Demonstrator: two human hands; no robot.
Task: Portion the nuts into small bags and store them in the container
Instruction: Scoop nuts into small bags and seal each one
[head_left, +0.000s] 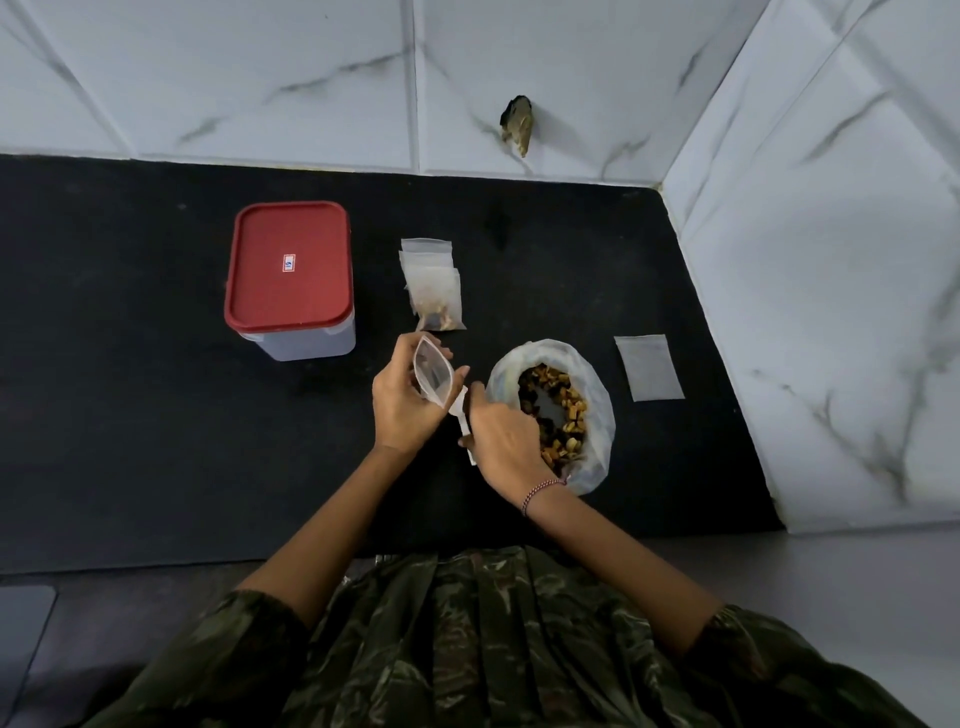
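A black countertop is seen from above, bounded by marble-tiled walls at its back and right edges. Near the middle, a small clear zip bag is held mouth-open in the left hand, with the fingers curled round its sides. Just beside it, a white scoop is gripped in the right hand, fingers closed round the handle; its bowl is hidden. A large open plastic bag of mixed nuts is set touching that hand, toward the right edge. A pile of filled small bags is laid behind the hands, and a clear container with a red lid on is placed toward the back left. One flat empty bag is laid near the right edge. The small bag is judged thin, limp and slippery, best pinched at the stiffer zip rim so the mouth is kept open. The nuts are judged light, loose and easily spilled.
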